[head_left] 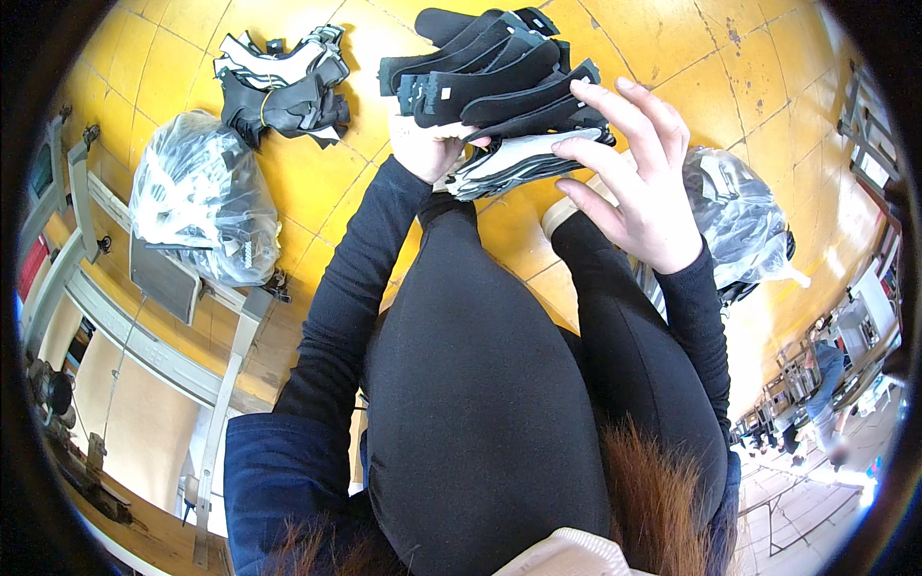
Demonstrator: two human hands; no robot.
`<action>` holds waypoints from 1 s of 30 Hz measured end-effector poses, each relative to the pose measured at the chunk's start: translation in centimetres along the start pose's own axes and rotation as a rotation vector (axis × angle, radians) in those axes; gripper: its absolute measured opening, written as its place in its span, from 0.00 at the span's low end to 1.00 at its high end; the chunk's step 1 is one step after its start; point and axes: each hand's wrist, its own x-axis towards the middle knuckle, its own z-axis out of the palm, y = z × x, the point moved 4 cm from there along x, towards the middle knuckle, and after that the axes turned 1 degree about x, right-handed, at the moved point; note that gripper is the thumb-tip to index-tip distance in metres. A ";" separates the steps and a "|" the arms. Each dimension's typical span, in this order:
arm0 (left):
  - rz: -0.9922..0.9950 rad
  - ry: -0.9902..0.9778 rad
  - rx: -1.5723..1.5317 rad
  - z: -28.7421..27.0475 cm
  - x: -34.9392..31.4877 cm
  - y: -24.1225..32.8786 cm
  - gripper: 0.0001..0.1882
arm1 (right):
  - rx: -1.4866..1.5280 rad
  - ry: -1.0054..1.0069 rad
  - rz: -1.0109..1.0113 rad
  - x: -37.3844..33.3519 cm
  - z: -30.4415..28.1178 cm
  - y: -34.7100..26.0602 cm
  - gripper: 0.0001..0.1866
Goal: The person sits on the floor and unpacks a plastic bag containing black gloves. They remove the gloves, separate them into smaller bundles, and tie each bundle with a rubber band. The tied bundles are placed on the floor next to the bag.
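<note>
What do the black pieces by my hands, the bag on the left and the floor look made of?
Black pieces: probably fabric or thin foam; matte, bending softly.
Left bag: thin, clear plastic film; shiny, wrinkled, contents showing through.
Floor: likely tile; yellow, somewhat glossy, with joint lines.

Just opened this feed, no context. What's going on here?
The person's left hand grips a stack of curved black pieces; the right hand, fingers spread, is at its right end. A tied bundle of cut pieces lies left on the yellow tiled floor; filled clear plastic bags sit either side.
</note>
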 end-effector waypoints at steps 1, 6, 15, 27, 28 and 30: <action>-0.009 0.025 -0.108 0.2 -0.1 0.1 0.24 | -0.008 0.002 -0.008 0.0 0.0 -0.1 0.22; -0.072 0.050 -0.212 0.2 0.2 0.5 0.20 | -0.019 0.034 -0.043 0.1 -0.1 -0.2 0.22; 0.028 0.139 0.685 -3.5 0.1 0.9 0.16 | -0.091 0.084 -0.040 0.0 -0.7 0.0 0.27; 0.587 0.079 0.107 -2.2 -9.0 20.4 0.25 | -0.219 0.424 0.305 -7.6 -6.4 0.7 0.20; 0.569 0.034 0.034 -3.6 -9.8 21.2 0.22 | -0.203 0.450 0.359 -8.6 -6.4 0.6 0.19; 0.565 0.167 0.020 -8.0 -10.2 21.8 0.18 | -0.156 0.505 0.462 -10.8 -6.0 0.2 0.19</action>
